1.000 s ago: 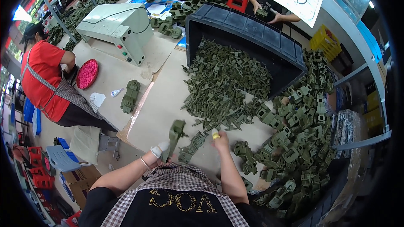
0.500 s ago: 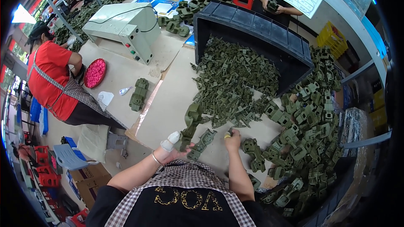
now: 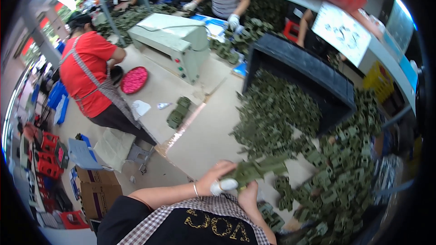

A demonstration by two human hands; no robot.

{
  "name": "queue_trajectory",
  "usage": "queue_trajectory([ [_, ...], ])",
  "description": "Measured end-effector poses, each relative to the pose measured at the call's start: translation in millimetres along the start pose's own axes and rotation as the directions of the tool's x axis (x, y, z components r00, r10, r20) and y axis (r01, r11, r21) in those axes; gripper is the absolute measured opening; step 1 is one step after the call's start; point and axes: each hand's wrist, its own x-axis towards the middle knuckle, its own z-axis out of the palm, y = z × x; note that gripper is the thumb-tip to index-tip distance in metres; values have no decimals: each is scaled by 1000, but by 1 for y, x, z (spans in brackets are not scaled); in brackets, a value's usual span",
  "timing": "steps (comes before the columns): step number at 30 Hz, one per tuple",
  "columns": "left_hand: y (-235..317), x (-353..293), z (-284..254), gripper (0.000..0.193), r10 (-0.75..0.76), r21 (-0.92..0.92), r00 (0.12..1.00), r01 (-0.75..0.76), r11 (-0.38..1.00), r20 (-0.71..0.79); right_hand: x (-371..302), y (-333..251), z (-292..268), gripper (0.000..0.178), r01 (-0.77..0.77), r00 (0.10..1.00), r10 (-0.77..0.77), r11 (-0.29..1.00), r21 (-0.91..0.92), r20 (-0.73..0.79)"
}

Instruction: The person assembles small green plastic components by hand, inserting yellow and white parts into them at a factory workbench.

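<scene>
My left hand (image 3: 219, 178), with a white cover on its thumb, is closed on a long olive-green plastic toy vehicle body (image 3: 260, 168). The part is held over the table in front of my apron, stretching to the right and blurred by motion. My right hand (image 3: 248, 194) is close beneath it; its fingers are mostly hidden behind the part, and what they grip cannot be made out. Beyond the held part is a heap of small green plastic pieces (image 3: 277, 109). Near my right forearm lies another green vehicle body (image 3: 284, 193).
A black crate (image 3: 304, 59) lies tipped behind the heap. Many green bodies (image 3: 336, 177) are piled at right. On the left are one body (image 3: 179, 112), a small bottle (image 3: 164, 105), a bowl of pink pieces (image 3: 135, 80), a pale machine (image 3: 175, 45) and a co-worker in red (image 3: 86, 72).
My left hand has raised and turned the green vehicle body, carrying it rightward. My right hand, which gripped a small dark yellow-banded thing, has come in under it. The view has shifted.
</scene>
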Motion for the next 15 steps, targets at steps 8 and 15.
queue_trajectory([
  [8,45,7,-9,63,33,-169,999,-30,985,16,-22,25,-13,30,100,977,-100,995,6,190],
  [15,57,8,-4,59,44,-261,997,-58,964,-56,-5,14,6,28,32,983,-77,966,258,165],
])
